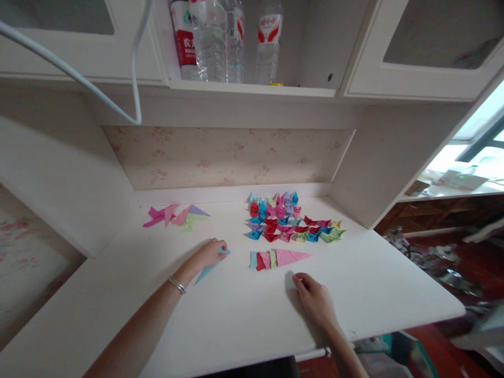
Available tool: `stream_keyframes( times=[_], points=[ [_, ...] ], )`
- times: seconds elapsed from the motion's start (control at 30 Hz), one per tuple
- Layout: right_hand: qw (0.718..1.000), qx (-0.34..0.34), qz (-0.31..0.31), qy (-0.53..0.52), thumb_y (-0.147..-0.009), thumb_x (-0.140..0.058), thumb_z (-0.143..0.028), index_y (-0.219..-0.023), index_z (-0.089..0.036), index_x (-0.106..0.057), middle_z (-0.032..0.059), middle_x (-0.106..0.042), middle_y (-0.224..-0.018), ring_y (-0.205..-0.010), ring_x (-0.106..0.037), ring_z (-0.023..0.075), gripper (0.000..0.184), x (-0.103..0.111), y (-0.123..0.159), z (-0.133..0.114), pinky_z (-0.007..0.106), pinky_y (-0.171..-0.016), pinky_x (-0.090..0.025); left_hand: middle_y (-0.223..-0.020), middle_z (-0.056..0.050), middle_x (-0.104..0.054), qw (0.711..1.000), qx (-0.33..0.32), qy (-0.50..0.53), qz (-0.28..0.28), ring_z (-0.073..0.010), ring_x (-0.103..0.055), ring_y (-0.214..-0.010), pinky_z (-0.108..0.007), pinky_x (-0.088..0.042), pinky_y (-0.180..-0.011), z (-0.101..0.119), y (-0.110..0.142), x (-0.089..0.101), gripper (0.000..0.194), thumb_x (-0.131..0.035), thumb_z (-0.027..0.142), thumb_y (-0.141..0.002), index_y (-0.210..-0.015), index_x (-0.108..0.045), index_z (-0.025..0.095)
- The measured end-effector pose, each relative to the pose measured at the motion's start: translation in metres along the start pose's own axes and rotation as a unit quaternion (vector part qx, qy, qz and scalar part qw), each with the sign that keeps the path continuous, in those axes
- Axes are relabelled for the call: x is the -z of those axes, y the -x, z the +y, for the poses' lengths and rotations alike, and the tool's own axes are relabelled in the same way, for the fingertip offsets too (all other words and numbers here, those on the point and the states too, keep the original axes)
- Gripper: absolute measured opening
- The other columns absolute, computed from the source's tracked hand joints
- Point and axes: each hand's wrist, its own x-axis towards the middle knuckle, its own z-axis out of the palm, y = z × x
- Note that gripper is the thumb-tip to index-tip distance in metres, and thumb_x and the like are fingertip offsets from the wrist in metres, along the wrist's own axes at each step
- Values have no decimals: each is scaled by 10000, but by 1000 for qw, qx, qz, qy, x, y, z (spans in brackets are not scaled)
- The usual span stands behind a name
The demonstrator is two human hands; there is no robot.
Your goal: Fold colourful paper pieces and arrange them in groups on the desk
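Observation:
My left hand is closed on a light blue piece of folded paper, whose narrow point trails back toward me just above the white desk. My right hand rests lower right with its fingers curled; whether anything is in them is hidden. Beyond that hand lies an overlapping row of folded papers, pink, green, red and light blue. Several small colourful origami pieces stand in rows behind it. At the back left is a loose group of pink, purple and green folded papers.
A shelf above holds several plastic bottles. A white cable or tube hangs at the upper left. Side panels bound the desk, and its front edge runs near my right forearm. Clutter lies on the floor at right.

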Motion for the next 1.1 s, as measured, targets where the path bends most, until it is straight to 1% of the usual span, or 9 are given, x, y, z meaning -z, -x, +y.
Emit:
stream_keyframes(
  times=[0.23,0.3,0.4,0.57,0.63,0.77,0.87,1.0,1.1],
  points=[
    [1000,-2,-2,-4,-878,-376,-543,-964,-275,-675,14,-717,-756,-721,-644,210,411,1,1,-2,271,-612,-381,-1192,-116,-528,999,14,43,28,-224,-519,-1097,-266,-390,-940,-16,-7,-6,591,-670,336,-689,-1236,-550,148],
    [1000,-4,-1,-4,-874,-380,-541,-970,-271,-678,19,-721,-770,-726,-646,210,414,1,1,-2,271,-615,-383,-1121,-104,-569,998,13,55,22,-226,-531,-1056,-268,-400,-911,-20,-10,-6,539,-691,332,-659,-1153,-592,142],
    [1000,-6,3,-3,-870,-384,-546,-972,-271,-681,16,-722,-764,-724,-645,206,417,1,0,-2,268,-609,-383,-914,-44,-618,997,11,75,3,-197,-569,-867,-252,-429,-771,-23,-13,-5,407,-696,299,-622,-995,-628,153],
    [1000,-6,0,-3,-877,-377,-545,-966,-262,-680,20,-717,-753,-715,-644,204,423,1,0,-1,268,-593,-384,-698,18,-571,994,10,104,-12,-149,-514,-667,-225,-377,-607,-23,-11,-1,200,-652,314,-631,-755,-619,161],
    [1000,-7,-2,-3,-879,-375,-545,-973,-261,-678,22,-717,-754,-720,-646,207,426,1,0,-1,269,-594,-387,-642,20,-535,994,9,112,-13,-142,-492,-636,-225,-354,-578,-19,-7,3,203,-607,355,-686,-705,-621,153],
    [1000,-9,-4,5,-879,-371,-549,-984,-266,-677,21,-721,-780,-726,-646,204,430,1,0,-2,269,-596,-384,-562,46,-468,976,17,211,-52,-117,-439,-516,-224,-334,-496,-2,12,20,393,-487,483,-811,-897,-661,141],
    [1000,-8,-3,11,-877,-374,-543,-984,-275,-676,16,-725,-796,-735,-646,202,418,1,1,-2,270,-607,-381,-585,38,-513,940,28,335,-65,-123,-484,-524,-231,-384,-505,15,29,41,482,-553,540,-793,-1044,-626,135],
    [1000,-7,-6,14,-880,-379,-537,-986,-283,-670,11,-727,-807,-755,-648,205,401,2,1,-3,274,-630,-386,-802,-43,-640,916,10,392,-84,-154,-595,-698,-261,-467,-628,30,48,68,436,-602,536,-787,-978,-646,147],
    [1000,-8,-9,16,-881,-381,-534,-986,-280,-666,10,-726,-802,-754,-650,206,396,2,1,-3,273,-632,-389,-834,-55,-654,911,-14,394,-120,-156,-607,-738,-271,-472,-686,31,56,79,387,-595,500,-808,-940,-670,144]
  ],
)
